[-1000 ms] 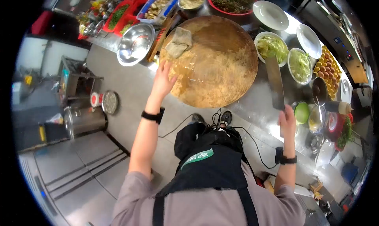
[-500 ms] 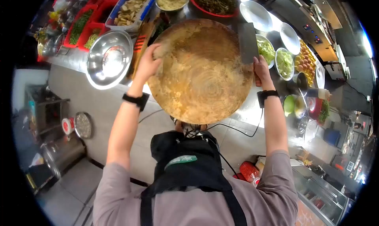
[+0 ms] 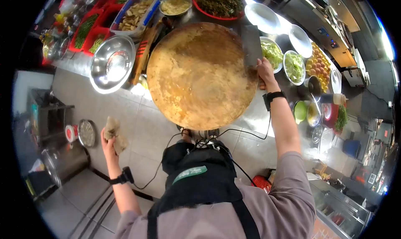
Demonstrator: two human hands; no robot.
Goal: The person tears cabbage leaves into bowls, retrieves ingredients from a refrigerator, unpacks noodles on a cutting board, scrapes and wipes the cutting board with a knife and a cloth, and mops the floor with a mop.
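Note:
My left hand (image 3: 108,147) is out to the left, away from the counter, with its fingers closed on a crumpled greyish-beige rag (image 3: 118,139). My right hand (image 3: 267,74) grips the handle of a cleaver (image 3: 251,44) at the right side of a thick round chopping board (image 3: 200,84). The cleaver's broad dark blade points away from me, close to the board's right rim. Stains and wet-looking patches mark the board's worn top.
Left of the board stands a steel bowl (image 3: 112,64). Behind it are a clear tub of sliced food (image 3: 135,15) and red containers (image 3: 85,30). Bowls of shredded greens (image 3: 294,67), white plates (image 3: 262,17) and an egg tray (image 3: 321,65) line the right. A black cable (image 3: 161,163) hangs near my legs.
My left hand has left the board's left edge and swung down and left, now showing the rag. My right hand keeps hold of the cleaver. The view has shifted slightly.

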